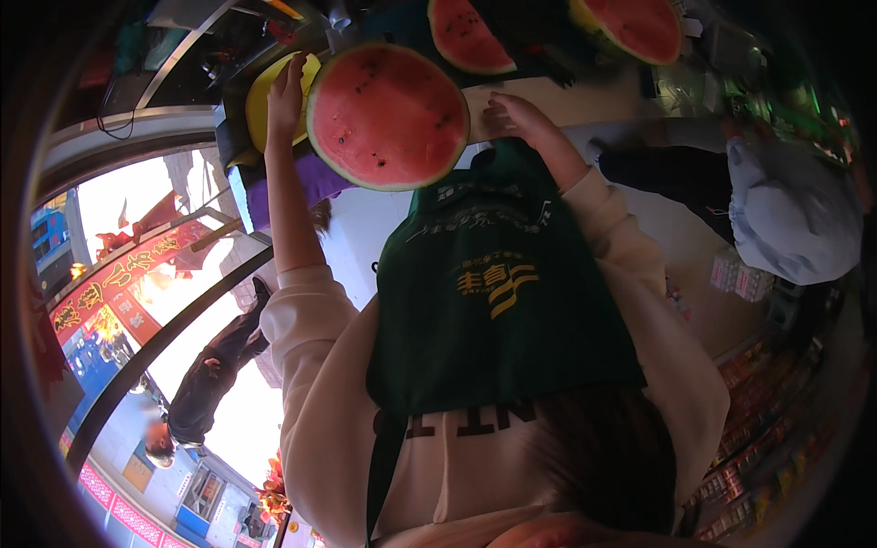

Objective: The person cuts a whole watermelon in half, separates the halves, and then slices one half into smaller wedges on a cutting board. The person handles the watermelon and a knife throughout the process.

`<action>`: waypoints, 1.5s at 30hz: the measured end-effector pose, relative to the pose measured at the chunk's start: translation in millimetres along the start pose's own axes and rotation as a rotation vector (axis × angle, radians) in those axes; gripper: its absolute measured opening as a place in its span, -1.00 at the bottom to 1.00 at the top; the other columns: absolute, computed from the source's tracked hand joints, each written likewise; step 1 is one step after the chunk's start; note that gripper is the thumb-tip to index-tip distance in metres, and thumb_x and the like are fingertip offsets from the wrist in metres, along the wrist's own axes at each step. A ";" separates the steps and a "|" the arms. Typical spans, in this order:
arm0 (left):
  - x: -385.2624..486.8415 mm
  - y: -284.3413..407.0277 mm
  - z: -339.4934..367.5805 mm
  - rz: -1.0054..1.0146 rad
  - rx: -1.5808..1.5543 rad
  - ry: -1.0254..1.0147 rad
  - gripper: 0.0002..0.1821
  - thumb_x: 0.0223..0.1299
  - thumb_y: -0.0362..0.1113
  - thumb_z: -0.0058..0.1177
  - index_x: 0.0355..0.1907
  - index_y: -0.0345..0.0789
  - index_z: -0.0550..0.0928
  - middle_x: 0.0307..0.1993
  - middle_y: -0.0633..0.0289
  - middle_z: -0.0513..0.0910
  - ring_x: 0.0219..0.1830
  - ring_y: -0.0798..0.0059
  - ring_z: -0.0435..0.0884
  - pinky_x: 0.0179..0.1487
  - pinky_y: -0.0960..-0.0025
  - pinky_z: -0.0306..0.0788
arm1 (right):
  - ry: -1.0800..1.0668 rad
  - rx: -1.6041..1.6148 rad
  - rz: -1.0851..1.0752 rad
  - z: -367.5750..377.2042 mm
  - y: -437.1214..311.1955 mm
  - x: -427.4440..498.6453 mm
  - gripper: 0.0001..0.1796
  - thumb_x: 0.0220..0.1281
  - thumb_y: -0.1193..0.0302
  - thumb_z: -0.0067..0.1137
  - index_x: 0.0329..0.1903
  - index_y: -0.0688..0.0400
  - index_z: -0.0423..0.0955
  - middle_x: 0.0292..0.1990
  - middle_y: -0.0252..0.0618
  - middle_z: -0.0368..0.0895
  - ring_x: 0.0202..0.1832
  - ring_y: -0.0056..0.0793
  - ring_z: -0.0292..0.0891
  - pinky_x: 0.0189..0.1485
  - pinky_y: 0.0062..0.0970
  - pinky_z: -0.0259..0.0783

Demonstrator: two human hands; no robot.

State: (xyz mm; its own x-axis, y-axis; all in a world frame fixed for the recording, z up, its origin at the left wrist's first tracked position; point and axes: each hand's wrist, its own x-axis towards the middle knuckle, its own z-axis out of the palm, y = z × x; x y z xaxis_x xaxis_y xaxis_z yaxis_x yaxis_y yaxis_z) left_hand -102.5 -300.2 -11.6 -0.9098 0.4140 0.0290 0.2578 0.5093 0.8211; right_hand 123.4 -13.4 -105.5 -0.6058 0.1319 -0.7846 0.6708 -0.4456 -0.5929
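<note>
A large cut watermelon half lies before me with its red flesh and dark seeds facing up. My left hand is at its left side, fingers stretched out, in front of a round yellow object; whether it touches either one is hard to tell. On the other side, my right hand hovers apart from the rind, fingers spread and holding nothing. Beyond the half lie another cut watermelon piece and, farther right, a third one.
A pale counter surface runs to the right. A person in dark clothes is outside, beyond the dark frame at left. Someone in a purple sleeve is close by. At right is a light grey garment or bag, near stocked shelves.
</note>
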 end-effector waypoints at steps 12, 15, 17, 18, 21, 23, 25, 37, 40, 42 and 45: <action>189.8 -27.6 124.1 0.317 0.067 -0.544 -0.47 0.28 -0.02 -0.12 0.26 -0.17 0.36 0.16 -0.04 0.44 0.20 0.02 0.39 0.22 0.05 0.23 | -0.062 0.850 0.064 -48.0 2.9 63.9 -0.56 0.36 0.20 -0.11 0.02 0.36 0.26 0.05 0.21 0.41 0.15 0.16 0.35 0.23 0.09 0.28; 255.2 -63.7 197.9 -0.179 0.129 -0.495 -0.40 0.20 0.11 -0.05 0.25 -0.10 0.38 0.13 -0.05 0.45 0.21 0.02 0.36 0.22 -0.12 0.16 | -0.123 0.969 0.120 -39.6 -9.4 75.0 -0.52 0.44 0.26 -0.28 0.20 0.38 0.14 0.21 0.21 0.24 0.25 0.14 0.23 0.32 0.08 0.17; 285.0 -99.1 244.2 0.232 0.382 -0.417 -0.52 0.31 -0.16 -0.15 0.24 -0.29 0.34 0.11 -0.18 0.46 0.15 -0.09 0.44 0.21 0.14 0.31 | -0.165 1.046 0.113 -36.2 -15.2 79.0 -0.55 0.46 0.27 -0.33 0.21 0.36 0.16 0.24 0.19 0.21 0.27 0.11 0.20 0.33 0.07 0.16; 297.1 -115.5 262.4 0.271 0.438 -0.303 -0.53 0.23 -0.21 -0.07 0.18 -0.32 0.39 0.05 -0.22 0.50 0.12 -0.15 0.45 0.16 0.10 0.36 | -0.145 1.063 0.133 -35.8 -17.3 80.5 -0.56 0.46 0.28 -0.33 0.20 0.35 0.17 0.23 0.19 0.22 0.27 0.11 0.21 0.33 0.07 0.16; 316.1 -151.5 278.0 0.161 0.384 -0.464 -0.53 0.28 -0.22 -0.11 0.22 -0.33 0.36 0.07 -0.07 0.52 0.10 0.03 0.49 0.17 0.19 0.36 | -0.183 1.027 0.172 -35.6 -19.6 84.7 -0.62 0.46 0.30 -0.40 0.14 0.23 0.26 0.12 0.12 0.39 0.10 0.08 0.40 0.13 0.06 0.37; 310.7 -158.8 275.6 0.077 0.350 -0.575 -0.53 0.31 -0.22 -0.13 0.24 -0.34 0.34 0.08 0.03 0.53 0.08 0.14 0.52 0.18 0.25 0.36 | -0.215 1.034 0.226 -36.1 -19.4 86.3 -0.63 0.45 0.34 -0.38 0.14 0.22 0.27 0.12 0.11 0.39 0.10 0.03 0.40 0.13 0.02 0.38; 298.7 -152.8 267.7 0.029 0.487 -0.707 -0.51 0.27 -0.22 -0.08 0.23 -0.34 0.34 0.06 0.01 0.54 0.06 0.14 0.54 0.14 0.24 0.39 | -0.277 1.040 0.202 -35.3 -19.6 86.2 -0.65 0.43 0.36 -0.35 0.13 0.21 0.29 0.11 0.07 0.41 0.10 -0.02 0.41 0.15 -0.04 0.37; 204.5 -56.2 170.6 -0.530 -0.488 -0.312 -0.54 0.39 -0.15 -0.18 0.24 -0.34 0.32 0.08 0.07 0.51 0.07 0.25 0.54 0.12 0.26 0.45 | -0.097 0.563 -0.181 -29.5 -39.0 78.1 -0.61 0.40 0.40 -0.13 0.23 0.16 0.31 0.13 -0.25 0.44 0.18 -0.46 0.34 0.28 -0.39 0.21; 192.1 -50.3 153.5 -0.296 -0.110 -0.360 -0.52 0.39 -0.12 -0.18 0.21 -0.41 0.33 0.01 -0.01 0.53 0.03 0.26 0.57 0.16 0.31 0.46 | -0.030 0.395 -0.412 -33.3 -38.5 92.3 -0.58 0.38 0.43 -0.09 0.25 0.25 0.31 0.06 -0.22 0.52 0.07 -0.53 0.43 0.15 -0.54 0.28; 189.6 -61.6 149.5 -0.360 -0.281 -0.335 -0.51 0.37 -0.14 -0.15 0.22 -0.41 0.32 0.05 0.02 0.51 0.06 0.27 0.54 0.18 0.30 0.44 | 0.145 0.100 -0.641 -37.7 -39.6 105.9 -0.64 0.34 0.46 -0.03 0.16 0.27 0.40 -0.02 -0.15 0.57 0.01 -0.46 0.50 0.06 -0.51 0.35; 186.0 -93.3 152.7 -0.527 -0.622 -0.243 -0.52 0.34 -0.21 -0.11 0.25 -0.38 0.31 0.12 0.11 0.47 0.12 0.28 0.49 0.21 0.29 0.39 | 0.259 -0.092 -0.893 -45.1 -38.4 121.2 -0.66 0.25 0.53 0.04 0.09 0.27 0.46 -0.07 -0.04 0.60 -0.04 -0.37 0.56 -0.03 -0.50 0.42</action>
State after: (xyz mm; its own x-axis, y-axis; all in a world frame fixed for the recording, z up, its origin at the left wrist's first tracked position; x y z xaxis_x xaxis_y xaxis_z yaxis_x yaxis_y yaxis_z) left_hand -246.2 -155.5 -170.0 -0.7472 0.4258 -0.5104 -0.4708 0.2030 0.8586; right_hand 43.6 59.7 -186.0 -0.8064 0.5900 -0.0402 0.0399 -0.0136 -0.9991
